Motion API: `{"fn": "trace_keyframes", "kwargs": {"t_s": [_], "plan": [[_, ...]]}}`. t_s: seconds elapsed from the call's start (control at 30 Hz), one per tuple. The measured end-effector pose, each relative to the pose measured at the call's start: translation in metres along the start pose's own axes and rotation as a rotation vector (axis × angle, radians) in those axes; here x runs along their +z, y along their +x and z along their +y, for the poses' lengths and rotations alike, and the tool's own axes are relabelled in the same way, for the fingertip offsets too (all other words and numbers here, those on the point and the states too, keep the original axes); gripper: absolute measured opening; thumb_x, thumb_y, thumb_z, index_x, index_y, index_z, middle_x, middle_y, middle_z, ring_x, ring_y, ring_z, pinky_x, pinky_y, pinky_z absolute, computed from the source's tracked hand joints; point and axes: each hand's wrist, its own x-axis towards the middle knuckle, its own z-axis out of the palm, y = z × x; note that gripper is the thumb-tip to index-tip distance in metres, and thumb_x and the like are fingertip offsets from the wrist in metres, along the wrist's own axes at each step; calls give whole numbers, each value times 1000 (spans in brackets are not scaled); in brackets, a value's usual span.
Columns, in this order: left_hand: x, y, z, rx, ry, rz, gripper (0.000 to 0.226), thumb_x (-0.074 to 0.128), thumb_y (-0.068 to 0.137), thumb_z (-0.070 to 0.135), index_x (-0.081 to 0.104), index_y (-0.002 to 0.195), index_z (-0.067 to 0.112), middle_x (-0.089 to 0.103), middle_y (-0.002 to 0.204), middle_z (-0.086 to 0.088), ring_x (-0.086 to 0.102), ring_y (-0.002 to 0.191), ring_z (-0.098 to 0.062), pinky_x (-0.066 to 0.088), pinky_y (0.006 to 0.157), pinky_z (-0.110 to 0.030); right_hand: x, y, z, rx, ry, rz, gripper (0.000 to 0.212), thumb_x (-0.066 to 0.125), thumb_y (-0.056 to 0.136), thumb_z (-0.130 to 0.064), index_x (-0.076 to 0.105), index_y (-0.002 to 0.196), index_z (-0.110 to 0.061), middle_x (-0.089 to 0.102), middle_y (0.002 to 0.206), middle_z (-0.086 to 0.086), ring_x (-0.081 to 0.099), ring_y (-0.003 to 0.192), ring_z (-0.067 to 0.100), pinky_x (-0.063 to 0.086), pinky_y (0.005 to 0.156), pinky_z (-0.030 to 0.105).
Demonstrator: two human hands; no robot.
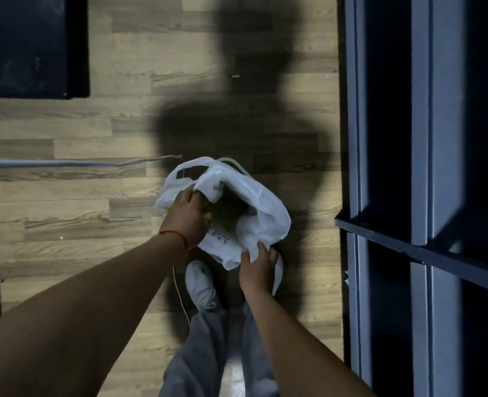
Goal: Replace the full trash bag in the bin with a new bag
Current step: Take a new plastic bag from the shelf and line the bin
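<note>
While both hands' fingers pinch its rim, the white trash bag (254, 207) gapes, crumpled.

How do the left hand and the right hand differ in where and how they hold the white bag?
The left hand grips the white bag at its far left edge, near the handle loop, while the right hand pinches the near edge, close to the shoe. The left wrist wears a red string; the right wrist is bare. The left hand reaches farther from the body than the right hand. Both are closed on the bag's rim, holding its mouth open.
</note>
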Motion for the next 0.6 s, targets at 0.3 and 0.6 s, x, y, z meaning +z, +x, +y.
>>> {"fn": "trace_keyframes", "kwargs": {"t_s": [0.3,0.6], "plan": [[24,13,-26,115,212,-39,44,62,85,40,55,127,30,23,154,-16,22,141,-39,31,111,-56,6,28,35,-166,-127,189,29,65,85,-38,67,110,-24,31,146,5,38,134,27,39,106,42],[8,24,-6,183,3,327,32,49,89,34,61,108,11,47,135,-17,42,127,-35,37,103,-45,-17,43,-16,-451,-93,493,18,53,92,-27,67,95,-17,48,138,10,41,124,27,33,102,41]]}}
